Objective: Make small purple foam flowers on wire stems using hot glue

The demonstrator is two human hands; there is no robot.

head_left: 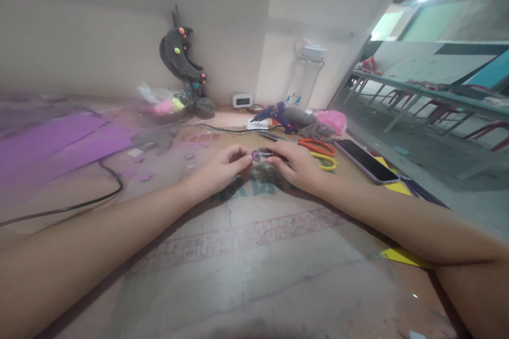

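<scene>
Over the middle of the table, my left hand (230, 168) pinches a small purple piece (255, 155) between thumb and fingers. My right hand (296, 164) is closed just to the right of it, around a small dark tool with a metallic tip (264, 154). That tip meets the purple piece; my fingers hide most of the tool, so its kind is unclear. Close beside my right hand lie scissors with orange handles (316, 145) and scissors with yellow handles (326, 161). Small purple cut-outs (189, 155) are scattered left of my left hand.
Behind my hands are a blue glue gun (274, 115), grey yarn (308, 123), a white digital clock (242, 100) and a clear bottle (305, 77). A phone (366, 161) lies at right. Purple sheets (67, 140) and a black cable (115, 185) are at left. A dark crescent decoration (177, 55) stands behind.
</scene>
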